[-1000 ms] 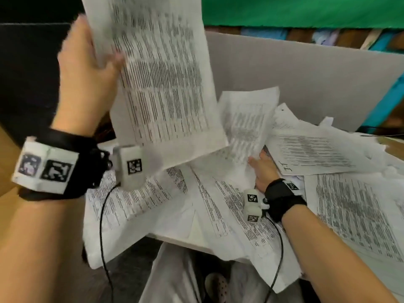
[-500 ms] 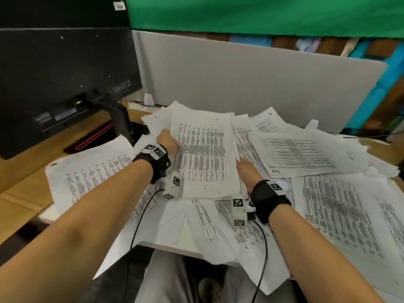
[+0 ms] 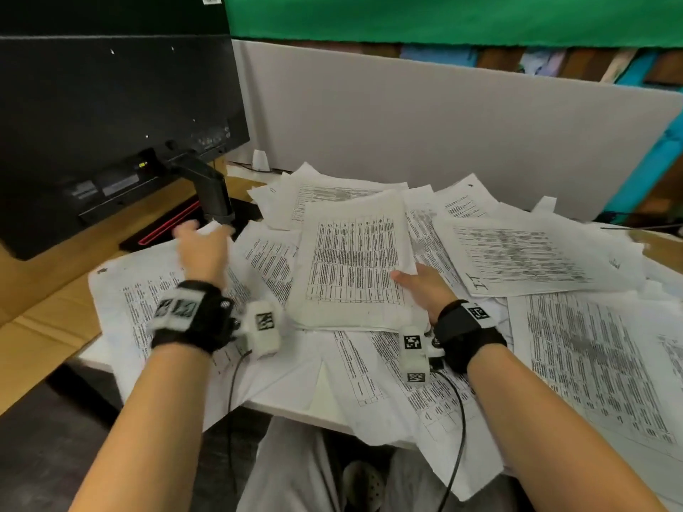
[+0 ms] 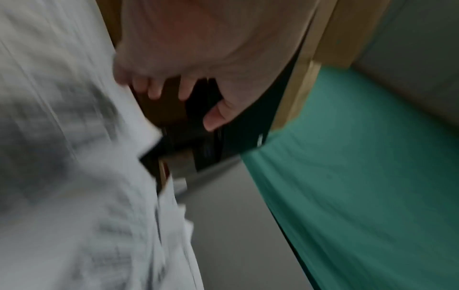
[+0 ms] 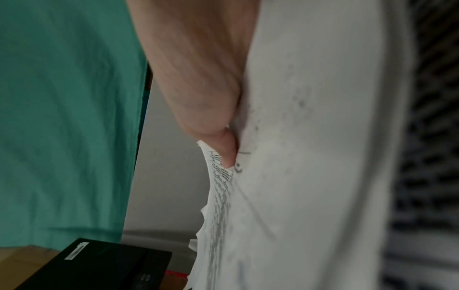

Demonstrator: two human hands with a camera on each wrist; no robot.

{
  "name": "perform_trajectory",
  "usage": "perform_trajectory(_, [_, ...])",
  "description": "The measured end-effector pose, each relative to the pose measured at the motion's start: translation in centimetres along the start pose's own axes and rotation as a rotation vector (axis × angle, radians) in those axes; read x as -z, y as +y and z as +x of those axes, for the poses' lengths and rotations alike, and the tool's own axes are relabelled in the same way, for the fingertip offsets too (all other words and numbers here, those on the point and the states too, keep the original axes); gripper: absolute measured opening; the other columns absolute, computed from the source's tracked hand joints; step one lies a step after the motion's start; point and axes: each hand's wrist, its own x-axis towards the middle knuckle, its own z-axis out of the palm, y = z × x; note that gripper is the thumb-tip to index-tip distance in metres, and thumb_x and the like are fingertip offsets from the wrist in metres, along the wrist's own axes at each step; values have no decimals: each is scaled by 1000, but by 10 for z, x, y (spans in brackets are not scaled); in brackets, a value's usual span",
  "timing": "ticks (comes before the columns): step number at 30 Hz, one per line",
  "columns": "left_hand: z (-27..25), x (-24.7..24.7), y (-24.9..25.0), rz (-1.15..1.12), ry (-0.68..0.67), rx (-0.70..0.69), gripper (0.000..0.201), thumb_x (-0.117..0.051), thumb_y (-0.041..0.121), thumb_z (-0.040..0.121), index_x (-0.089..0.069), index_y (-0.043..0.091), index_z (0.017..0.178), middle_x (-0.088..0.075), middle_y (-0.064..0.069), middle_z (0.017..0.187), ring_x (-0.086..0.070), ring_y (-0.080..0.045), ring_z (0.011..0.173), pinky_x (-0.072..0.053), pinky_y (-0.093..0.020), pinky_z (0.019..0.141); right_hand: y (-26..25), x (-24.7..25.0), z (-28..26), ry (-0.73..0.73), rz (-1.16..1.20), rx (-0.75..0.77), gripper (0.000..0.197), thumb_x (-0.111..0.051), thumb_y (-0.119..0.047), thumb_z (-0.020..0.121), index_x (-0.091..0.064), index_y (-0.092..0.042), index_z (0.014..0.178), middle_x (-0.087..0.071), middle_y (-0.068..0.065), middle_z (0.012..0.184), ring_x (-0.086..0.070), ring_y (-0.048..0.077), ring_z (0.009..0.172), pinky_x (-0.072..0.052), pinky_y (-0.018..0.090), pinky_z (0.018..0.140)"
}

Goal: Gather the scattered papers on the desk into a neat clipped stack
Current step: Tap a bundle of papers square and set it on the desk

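- Since the earlier frame, the left hand has left the gathered stack, fingers loose, reaching for the far-left sheet.
- The right hand pinches the stack's corner, anchoring it.

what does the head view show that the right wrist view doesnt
Only the head view shows the left hand reaching to a sheet near the monitor stand, the scattered papers across the desk, and both wristbands.

Only the right wrist view shows, close up, the fingers tucked between sheets.

Both show the right hand at the gathered stack, the black monitor and the green cloth.
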Motion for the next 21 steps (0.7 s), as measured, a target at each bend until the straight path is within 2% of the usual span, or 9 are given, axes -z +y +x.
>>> perform_trajectory(2, [1,53,-12,142,272,115,65,-59,23,84,-33,9,142,-41,-14,140,-46,-28,121,-40,-36,97,1,0,1,-17,7,10,29,-59,-24,96,-58,-11,121,-64,3,108,-60,24,102,-47,35,91])
perform_trajectory(4, [2,84,-25,228,379,297,77,-63,31,79,-27,11,143,-29,-16,147,-31,-34,135,-31,-44,109,2,1,2,-13,18,18,35,-59,-24,96,-57,-8,128,-64,8,113,-60,28,107,-46,35,91])
perform_trajectory(6, [2,94,-33,268,315,365,85,-66,36,77,-22,8,144,-24,-18,148,-25,-36,137,-27,-49,111,1,0,2,-12,12,18,39,-59,-25,96,-56,-7,131,-65,10,116,-60,30,110,-47,38,95])
perform_trajectory(9, [-1,92,-37,363,213,331,87,-68,38,77,-20,9,143,-23,-20,147,-25,-38,136,-28,-53,110,1,0,0,-18,21,11,39,-58,-25,96,-55,-6,130,-64,6,105,-59,28,107,-47,38,91])
perform_trajectory(12, [-4,98,-39,454,195,317,85,-69,39,78,-21,13,143,-21,-20,147,-22,-39,137,-25,-55,111,1,1,-2,-15,22,20,36,-57,-23,98,-54,-8,130,-59,-2,94,-55,24,101,-41,32,85])
perform_trajectory(16, [-17,110,-33,468,51,308,82,-66,41,84,-18,21,147,-18,-18,150,-32,-42,133,-35,-55,106,-1,2,-4,-8,26,13,28,-58,-23,97,-55,-10,122,-61,0,97,-58,20,94,-44,29,77])
perform_trajectory(18, [-25,109,-26,463,12,301,87,-69,31,85,-12,16,149,-20,-19,152,-34,-42,133,-37,-53,103,1,3,-2,-7,35,11,23,-58,-22,97,-55,-10,116,-61,2,98,-59,15,87,-45,25,70])
perform_trajectory(19, [-27,108,-24,414,3,253,85,-70,20,85,-13,12,148,-26,-20,151,-37,-40,133,-39,-51,103,-1,2,-4,-6,38,17,22,-57,-21,97,-55,-11,116,-61,1,96,-58,12,83,-44,24,66])
perform_trajectory(21, [-31,105,-20,268,-14,84,77,-68,1,83,-22,11,145,-45,-17,141,-49,-33,125,-45,-46,98,0,2,-4,-5,39,18,31,-58,-22,97,-56,-6,123,-63,4,99,-61,20,90,-47,29,74])
